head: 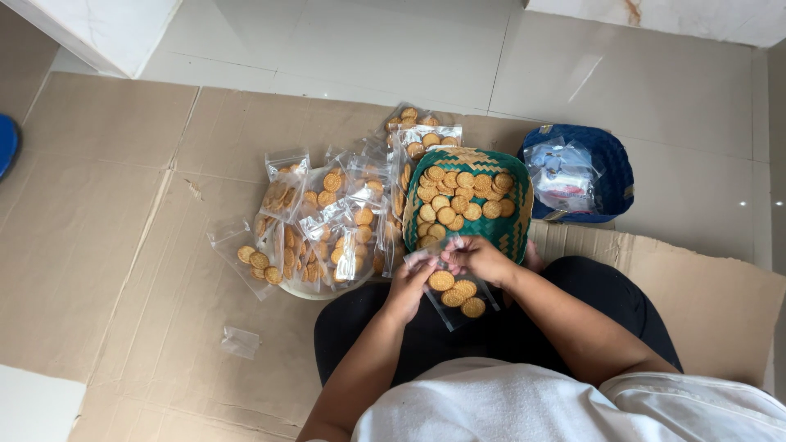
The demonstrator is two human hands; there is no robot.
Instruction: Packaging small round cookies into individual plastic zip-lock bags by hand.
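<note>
Clear plastic bag held at the lap, just at 6 o'clock of the green basket; four round biscuits sit in it. Left hand pinches the bag's top edge on one side, grip pressed together on the film. Right hand pinches the opposite side of the mouth, fingers curled shut on it; whether a biscuit is also between them, cannot tell.

Risks, as judgement:
- Bag mouth held only by fingertips: a slip on either side could tip biscuits onto the lap or the cardboard.
- Squeezing the film near the biscuits could crack them.
- Basket rim sits touching or just beside the right hand; a nudge could spill its loose biscuits.

Packages:
- Filled bags, clear with biscuits inside, piled at 9 o'clock of the basket, some overlapping, a few more at its 11 o'clock.
- Blue basket at 3 o'clock of the green one, holding a bundle of clear empty bags with a small red-and-white label, too small to read.
- One empty clear bag lies alone on the cardboard at 8 o'clock, well apart.
- Blue object at far left edge, cut off.
</note>
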